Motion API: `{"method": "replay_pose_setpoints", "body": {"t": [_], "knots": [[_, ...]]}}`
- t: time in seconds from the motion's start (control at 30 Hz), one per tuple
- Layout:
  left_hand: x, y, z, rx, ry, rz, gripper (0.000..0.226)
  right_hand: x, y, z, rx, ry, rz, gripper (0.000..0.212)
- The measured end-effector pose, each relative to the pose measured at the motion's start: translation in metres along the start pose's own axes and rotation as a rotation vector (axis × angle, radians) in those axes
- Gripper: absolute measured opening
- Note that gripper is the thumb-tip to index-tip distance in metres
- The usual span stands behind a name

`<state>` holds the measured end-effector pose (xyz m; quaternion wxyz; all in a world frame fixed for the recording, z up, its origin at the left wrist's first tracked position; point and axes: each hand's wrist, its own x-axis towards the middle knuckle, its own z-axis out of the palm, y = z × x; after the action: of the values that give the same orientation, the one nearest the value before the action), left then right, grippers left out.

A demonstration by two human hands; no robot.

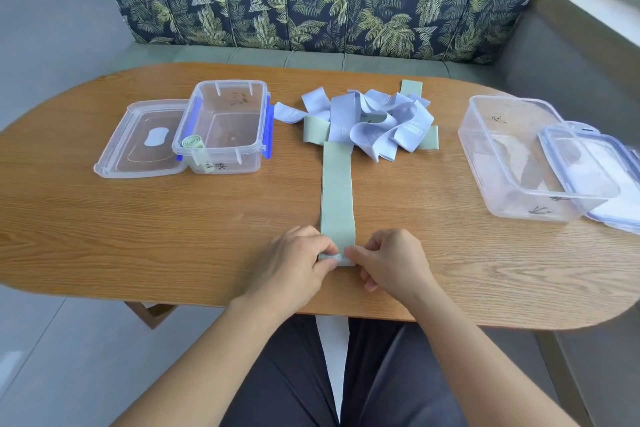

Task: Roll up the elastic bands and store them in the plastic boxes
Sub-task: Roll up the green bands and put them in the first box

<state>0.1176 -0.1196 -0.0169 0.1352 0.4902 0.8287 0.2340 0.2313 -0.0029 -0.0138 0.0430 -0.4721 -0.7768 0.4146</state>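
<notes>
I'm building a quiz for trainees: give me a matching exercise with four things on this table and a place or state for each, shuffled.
1. left box
2. right box
3. flat green band
4. pile of bands

A. tangled, middle of the table
B. holds one rolled band
C. near end pinched by left hand and right hand
D. at the right end

Pairs: 1-B, 2-D, 3-C, 4-A

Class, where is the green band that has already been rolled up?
In the head view, the rolled green band sits in the near-left corner of the open box on the table's left, next to its lid.
</notes>
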Motion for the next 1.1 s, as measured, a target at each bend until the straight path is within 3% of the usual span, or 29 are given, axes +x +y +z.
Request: {"method": "replay_pose_setpoints", "body": {"t": [0.1, 0.33, 0.47, 0.57, 0.77, 1.1], "knots": [[0.004, -0.001, -0.002, -0.014, -0.029, -0.004, 0.017, -0.003, 0.008, 0.002, 0.055, 0.087, -0.124, 0.009], [0.006, -0.003, -0.002, -0.073, -0.06, -0.036, 0.014, -0.001, 0.012, 0.004, -0.009, -0.003, -0.25, 0.005], [-0.002, -0.004, 0.003, -0.259, 0.037, -0.192, 0.024, 0.0, 0.011, 0.003, -0.07, -0.023, -0.266, 0.002], [-0.005, 0.0, 0.005, -0.26, 0.054, -0.308, 0.02, -0.002, 0.012, 0.005, -0.114, -0.005, -0.291, 0.006], [-0.006, 0.011, -0.002, -0.315, -0.029, -0.411, 0.01, -0.007, 0.011, 0.003, -0.128, -0.004, -0.31, 0.009], [-0.008, 0.019, -0.017, -0.937, -0.169, -0.58, 0.018, -0.013, 0.013, -0.006, -0.182, -0.09, -0.384, 0.006]]}}
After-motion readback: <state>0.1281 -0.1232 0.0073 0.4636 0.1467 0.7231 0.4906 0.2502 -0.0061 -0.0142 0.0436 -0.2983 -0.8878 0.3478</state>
